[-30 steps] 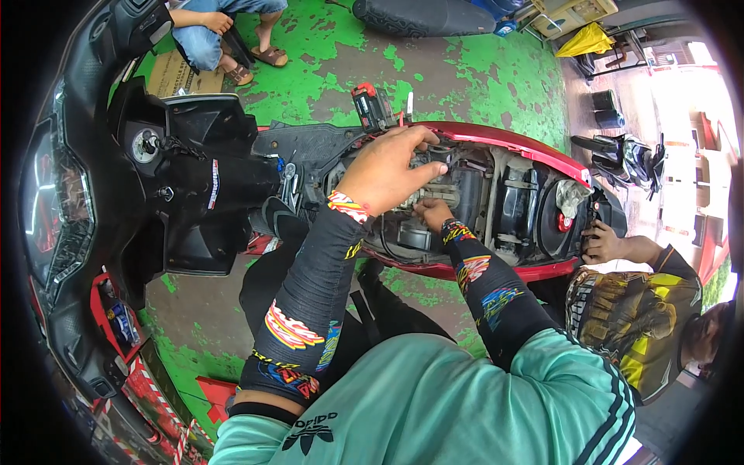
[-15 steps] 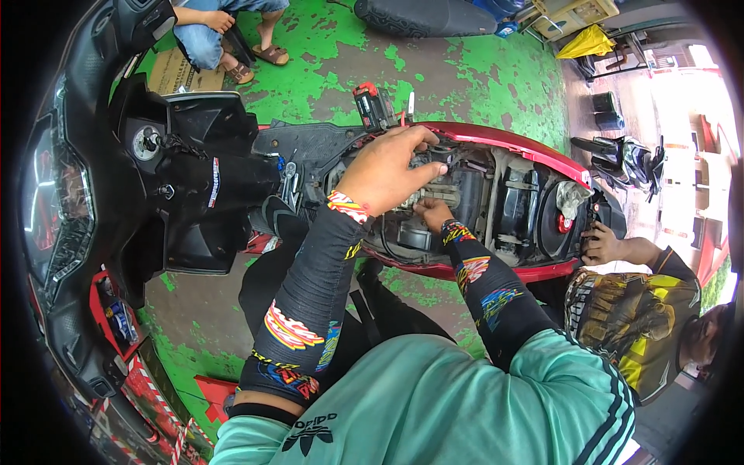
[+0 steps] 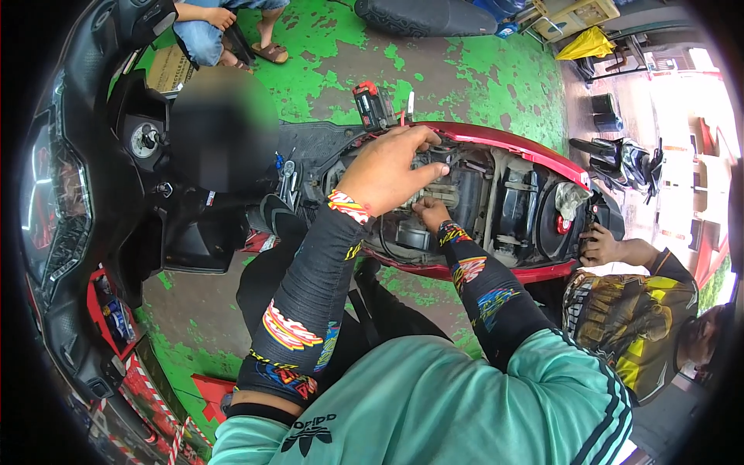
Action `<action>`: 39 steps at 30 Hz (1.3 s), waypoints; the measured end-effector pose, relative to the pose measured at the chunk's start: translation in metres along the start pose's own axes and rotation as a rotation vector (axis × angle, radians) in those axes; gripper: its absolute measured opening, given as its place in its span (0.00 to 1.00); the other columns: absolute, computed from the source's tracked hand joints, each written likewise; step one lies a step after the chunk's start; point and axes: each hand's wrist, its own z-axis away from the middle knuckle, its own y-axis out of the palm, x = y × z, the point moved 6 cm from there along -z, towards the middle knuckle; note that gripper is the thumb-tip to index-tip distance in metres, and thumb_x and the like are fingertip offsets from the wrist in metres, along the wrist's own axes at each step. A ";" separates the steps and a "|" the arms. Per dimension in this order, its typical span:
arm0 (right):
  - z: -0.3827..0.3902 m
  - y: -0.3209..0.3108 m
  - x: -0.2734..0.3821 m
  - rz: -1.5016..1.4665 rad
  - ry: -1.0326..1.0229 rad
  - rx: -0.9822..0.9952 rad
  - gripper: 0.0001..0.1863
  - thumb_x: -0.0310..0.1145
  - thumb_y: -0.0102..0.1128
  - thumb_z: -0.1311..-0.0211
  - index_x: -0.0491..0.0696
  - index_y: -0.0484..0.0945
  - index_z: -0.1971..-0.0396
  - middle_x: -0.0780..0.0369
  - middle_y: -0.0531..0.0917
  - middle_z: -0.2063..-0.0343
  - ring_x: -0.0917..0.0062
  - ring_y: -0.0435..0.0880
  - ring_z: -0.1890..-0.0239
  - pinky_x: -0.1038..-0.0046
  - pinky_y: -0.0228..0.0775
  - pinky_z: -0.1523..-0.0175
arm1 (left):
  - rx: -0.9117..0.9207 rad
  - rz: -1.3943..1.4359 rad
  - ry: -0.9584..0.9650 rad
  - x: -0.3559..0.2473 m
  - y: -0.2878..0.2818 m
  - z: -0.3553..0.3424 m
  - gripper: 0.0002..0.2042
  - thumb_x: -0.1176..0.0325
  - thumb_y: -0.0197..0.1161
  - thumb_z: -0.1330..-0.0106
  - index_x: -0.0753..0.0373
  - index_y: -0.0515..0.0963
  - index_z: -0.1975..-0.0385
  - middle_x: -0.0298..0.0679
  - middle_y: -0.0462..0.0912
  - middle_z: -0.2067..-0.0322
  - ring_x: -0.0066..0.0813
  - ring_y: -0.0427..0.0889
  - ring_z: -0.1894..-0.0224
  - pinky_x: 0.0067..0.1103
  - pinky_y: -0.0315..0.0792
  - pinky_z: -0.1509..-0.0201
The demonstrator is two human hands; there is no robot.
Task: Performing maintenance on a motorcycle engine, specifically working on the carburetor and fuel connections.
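Note:
My left hand (image 3: 391, 170) is open over the exposed engine bay of a red scooter, thumb apart and bent fingertips by the upper rim (image 3: 519, 144). My right hand (image 3: 430, 213) is low in the bay among the metal parts, fingers closed on something too hidden to make out. A silver canister-like part (image 3: 413, 233) lies just below it. Beyond my left hand stands a red-and-black battery tool (image 3: 372, 105). Wrenches (image 3: 287, 180) lie on the floorboard. Toward the rear are a red fuel cap (image 3: 563, 225) and a crumpled pale cloth or plastic (image 3: 571, 200).
A co-worker's hand (image 3: 601, 244) grips the scooter's rear. Another person in shorts (image 3: 198, 43) sits beyond the front. A removed seat (image 3: 422, 17) lies on the green floor (image 3: 488, 85); a parked motorbike (image 3: 624, 161) stands at right. Black front bodywork (image 3: 97, 232) fills the left, with a dark blurred patch over part of it.
A dark blurred round patch now covers part of the front footwell. My two hands are almost still, the right shifted very slightly to the left.

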 end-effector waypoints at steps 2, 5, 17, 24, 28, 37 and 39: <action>-0.001 -0.002 -0.002 0.041 -0.013 -0.018 0.14 0.37 0.66 0.34 0.41 0.83 0.70 0.60 0.86 0.74 0.74 0.81 0.71 0.68 0.73 0.61 | 0.007 0.002 -0.001 -0.002 0.003 -0.002 0.22 0.57 0.71 0.35 0.64 0.78 0.47 0.45 0.84 0.51 0.39 0.84 0.54 0.32 0.77 0.48; 0.002 0.000 0.008 0.118 -0.036 -0.067 0.15 0.40 0.68 0.38 0.40 0.83 0.69 0.55 0.86 0.74 0.68 0.85 0.70 0.66 0.75 0.58 | 0.011 0.020 -0.002 0.001 0.007 -0.004 0.23 0.57 0.71 0.35 0.65 0.78 0.47 0.45 0.84 0.51 0.39 0.85 0.53 0.32 0.77 0.47; 0.013 -0.005 0.029 0.148 -0.007 -0.001 0.15 0.39 0.64 0.32 0.41 0.87 0.69 0.56 0.87 0.74 0.70 0.84 0.71 0.66 0.74 0.61 | 0.041 0.012 -0.010 -0.002 0.011 -0.002 0.23 0.57 0.72 0.35 0.65 0.78 0.46 0.45 0.85 0.52 0.38 0.84 0.53 0.31 0.77 0.48; 0.006 -0.002 0.014 0.072 -0.021 -0.010 0.14 0.38 0.66 0.32 0.40 0.85 0.69 0.61 0.86 0.75 0.76 0.81 0.73 0.69 0.73 0.63 | 0.032 -0.006 0.001 -0.002 0.009 0.000 0.22 0.58 0.71 0.34 0.65 0.79 0.46 0.44 0.84 0.52 0.37 0.84 0.53 0.31 0.77 0.49; 0.007 0.002 0.017 0.060 -0.033 -0.035 0.14 0.37 0.66 0.31 0.39 0.84 0.67 0.60 0.86 0.74 0.77 0.81 0.72 0.69 0.72 0.63 | 0.019 -0.008 0.002 0.001 0.006 0.003 0.22 0.58 0.71 0.34 0.65 0.79 0.47 0.44 0.85 0.52 0.37 0.84 0.54 0.31 0.77 0.49; 0.019 0.000 0.035 0.097 -0.047 0.106 0.13 0.37 0.64 0.30 0.40 0.84 0.67 0.61 0.86 0.73 0.78 0.80 0.71 0.71 0.72 0.61 | 0.014 0.000 -0.013 0.004 0.005 0.003 0.22 0.58 0.71 0.35 0.65 0.79 0.47 0.44 0.85 0.53 0.38 0.84 0.54 0.32 0.77 0.48; 0.014 0.001 0.027 0.083 -0.001 0.074 0.14 0.37 0.63 0.30 0.41 0.84 0.69 0.62 0.86 0.74 0.79 0.80 0.71 0.71 0.72 0.61 | 0.002 0.008 -0.001 0.003 0.004 0.003 0.22 0.58 0.71 0.35 0.65 0.79 0.48 0.44 0.85 0.53 0.39 0.84 0.54 0.32 0.77 0.48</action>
